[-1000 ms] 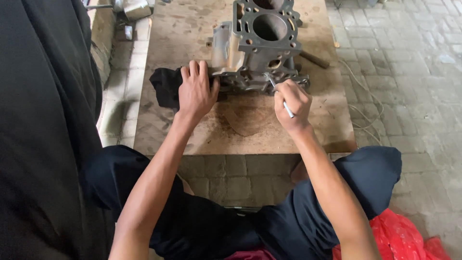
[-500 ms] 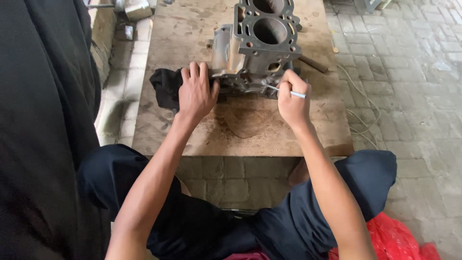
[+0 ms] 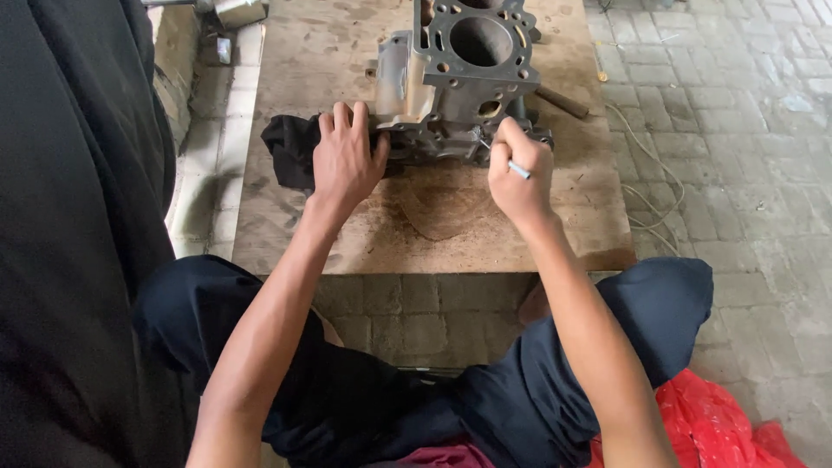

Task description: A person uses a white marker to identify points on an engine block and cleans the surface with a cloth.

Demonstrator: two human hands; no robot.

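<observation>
Head cam looks down on a person sat cross-legged at a low wooden board (image 3: 433, 217) on paving. Grey metal engine block (image 3: 459, 78) sits at the far-middle of the board, w/ a big round bore facing up. Left hand (image 3: 347, 160) lies flat, fingers spread, pressed against the block's near-left corner, partly on a black cloth (image 3: 290, 147) bunched just left of it, so no grip there, just bracing. Right hand (image 3: 518, 173) is curled tight round a thin metal tool (image 3: 518, 169), tip poked at the block's near-right lower edge; can't tell what kind of tool, too small. A rusty rod (image 3: 563, 102) lies on the board right of the block, thin cord (image 3: 646, 186) loops off the board's right edge. Red plastic bag (image 3: 719, 425) by the right knee.
</observation>
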